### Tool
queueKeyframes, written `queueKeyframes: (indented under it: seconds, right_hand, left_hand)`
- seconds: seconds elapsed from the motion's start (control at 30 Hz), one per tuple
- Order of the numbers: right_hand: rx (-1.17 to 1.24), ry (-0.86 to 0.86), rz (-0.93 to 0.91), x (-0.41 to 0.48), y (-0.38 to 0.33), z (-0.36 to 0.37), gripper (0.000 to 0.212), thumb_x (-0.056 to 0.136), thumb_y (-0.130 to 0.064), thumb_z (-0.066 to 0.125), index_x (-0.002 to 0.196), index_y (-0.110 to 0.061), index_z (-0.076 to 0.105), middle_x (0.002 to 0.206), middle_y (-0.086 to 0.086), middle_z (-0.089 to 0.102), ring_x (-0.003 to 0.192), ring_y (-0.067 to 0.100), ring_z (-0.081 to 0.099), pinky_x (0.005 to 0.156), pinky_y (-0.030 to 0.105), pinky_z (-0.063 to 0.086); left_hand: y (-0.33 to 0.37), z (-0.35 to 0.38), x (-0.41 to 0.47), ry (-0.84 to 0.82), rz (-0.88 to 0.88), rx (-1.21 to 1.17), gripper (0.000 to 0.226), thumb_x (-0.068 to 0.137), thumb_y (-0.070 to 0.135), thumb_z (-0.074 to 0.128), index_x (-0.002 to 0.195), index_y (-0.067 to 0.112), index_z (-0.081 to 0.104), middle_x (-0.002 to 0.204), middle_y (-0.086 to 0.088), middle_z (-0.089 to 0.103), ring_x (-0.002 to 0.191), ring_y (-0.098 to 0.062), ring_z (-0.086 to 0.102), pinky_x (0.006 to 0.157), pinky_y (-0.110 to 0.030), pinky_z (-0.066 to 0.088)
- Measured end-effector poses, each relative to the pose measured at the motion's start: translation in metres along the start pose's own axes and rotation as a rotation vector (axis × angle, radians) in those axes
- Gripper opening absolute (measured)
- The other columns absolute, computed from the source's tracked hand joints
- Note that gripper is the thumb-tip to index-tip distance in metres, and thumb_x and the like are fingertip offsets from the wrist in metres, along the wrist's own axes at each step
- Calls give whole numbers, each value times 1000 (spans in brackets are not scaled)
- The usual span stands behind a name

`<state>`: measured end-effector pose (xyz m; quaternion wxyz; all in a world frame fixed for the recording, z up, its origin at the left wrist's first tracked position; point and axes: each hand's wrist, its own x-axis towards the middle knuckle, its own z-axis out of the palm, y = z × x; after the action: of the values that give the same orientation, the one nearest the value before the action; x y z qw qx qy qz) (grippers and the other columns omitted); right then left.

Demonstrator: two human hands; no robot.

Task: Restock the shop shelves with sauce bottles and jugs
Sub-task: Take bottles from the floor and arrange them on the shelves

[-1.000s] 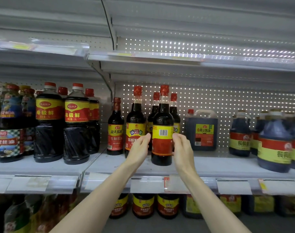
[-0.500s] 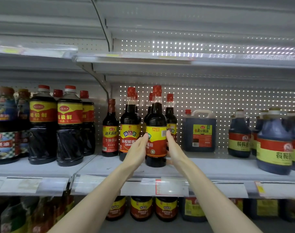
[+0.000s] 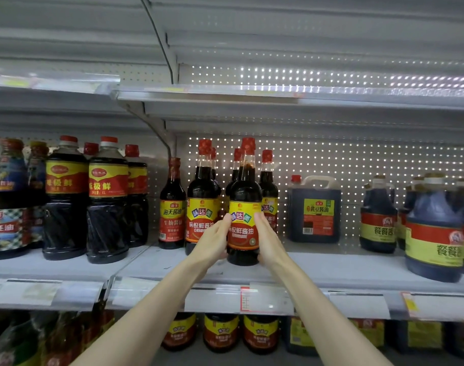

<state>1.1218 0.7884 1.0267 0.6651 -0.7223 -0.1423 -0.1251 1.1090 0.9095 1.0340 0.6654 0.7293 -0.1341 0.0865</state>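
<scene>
Reaching in from the near edge of the view, both forearms meet over the front lip of the shelf (image 3: pixel 331 270). The left grip (image 3: pixel 215 244) wraps the left flank of a soy sauce bottle (image 3: pixel 244 228), thumb tip on the front of the label. The right grip (image 3: pixel 269 241) clasps the opposite flank, so the bottle is held between them at label height. Neither side is nearer; the bottle sits dead centre between the two.

Its long axis is upright, red cap at the top, label facing out. The base looks set down on the shelf, though I cannot tell for sure that its weight is off the hands. It stands forward of the rest, close to the shelf's front edge.

Just beside it on the left is a matching bottle (image 3: pixel 202 215), and more of the same kind (image 3: pixel 268 180) stand directly behind. To my eye, any next move is a straight push back toward that row, keeping the bottle vertical. A square jug (image 3: pixel 314 210) stands farther right, well apart.
</scene>
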Motion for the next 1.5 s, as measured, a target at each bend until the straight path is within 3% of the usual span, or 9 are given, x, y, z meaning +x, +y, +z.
queueKeyframes:
  seconds: [0.13, 0.3, 0.43, 0.53, 0.77, 1.13, 1.27, 1.4, 1.5]
  right_hand:
    - [32, 12, 60, 6, -4, -5, 57, 100, -54, 29, 148, -25, 31, 142, 4, 48, 127, 21, 48, 110, 47, 38]
    - [96, -21, 73, -5, -7, -6, 25, 101, -51, 30, 111, -41, 50, 119, -1, 58, 109, 16, 56, 105, 48, 42]
    - [137, -36, 128, -2, -6, -6, 46, 99, -56, 30, 138, -35, 41, 125, -1, 54, 114, 19, 51, 108, 56, 34]
    - [206, -58, 146, 0, -8, -6, 44, 100, -54, 30, 135, -30, 43, 116, -3, 55, 102, 14, 52, 100, 48, 41]
    - [250, -63, 165, 13, -2, 0, 39, 100, -54, 28, 128, -32, 44, 113, -2, 53, 100, 14, 51, 106, 50, 30]
    - [206, -24, 177, 26, 9, 3, 29, 99, -56, 30, 115, -37, 46, 115, -1, 54, 104, 18, 51, 108, 53, 32]
    - [211, -13, 180, 21, 5, 3, 40, 98, -55, 33, 129, -32, 44, 118, 0, 53, 109, 19, 49, 111, 56, 30]
    - [138, 21, 81, 4, -11, -4, 27, 102, -44, 33, 124, -31, 42, 104, -9, 51, 95, 10, 48, 97, 40, 40]
    - [57, 69, 10, -12, -18, -13, 49, 101, -43, 38, 145, -21, 36, 132, -2, 49, 117, 18, 48, 87, 33, 41]
  left_hand:
    - [0, -1, -1, 47, 5, 28, 43, 102, 45, 27, 129, 19, 49, 115, 0, 56, 104, -15, 57, 84, -31, 45]
    - [-1, 8, 3, 24, 18, -54, 38, 102, 46, 27, 129, 27, 46, 109, 8, 53, 89, -5, 53, 83, -30, 44]
    - [-2, 9, 5, 38, -12, -108, 47, 101, 48, 27, 138, 25, 44, 111, 6, 53, 99, -13, 51, 92, -40, 41]
    - [2, 7, 7, 67, -79, -173, 53, 100, 51, 25, 142, 22, 41, 127, 0, 52, 107, -18, 50, 89, -39, 42]
    - [-3, 6, 14, 86, -116, -202, 58, 100, 52, 24, 147, 20, 32, 150, -6, 38, 137, -29, 36, 110, -48, 30]
    - [-10, 2, 25, 51, -153, -248, 62, 98, 56, 26, 150, 23, 25, 154, -4, 32, 141, -27, 30, 113, -47, 25]
    - [-7, 2, 21, 44, -163, -246, 62, 98, 56, 27, 150, 23, 24, 155, -4, 31, 142, -27, 29, 114, -47, 25]
    - [2, -2, 10, 30, -59, -129, 53, 101, 49, 30, 146, 22, 34, 148, -2, 41, 127, -18, 44, 100, -37, 36]
    - [5, -9, -1, 20, 67, -29, 53, 98, 47, 41, 144, 20, 38, 144, -2, 45, 112, -9, 46, 96, -32, 38]
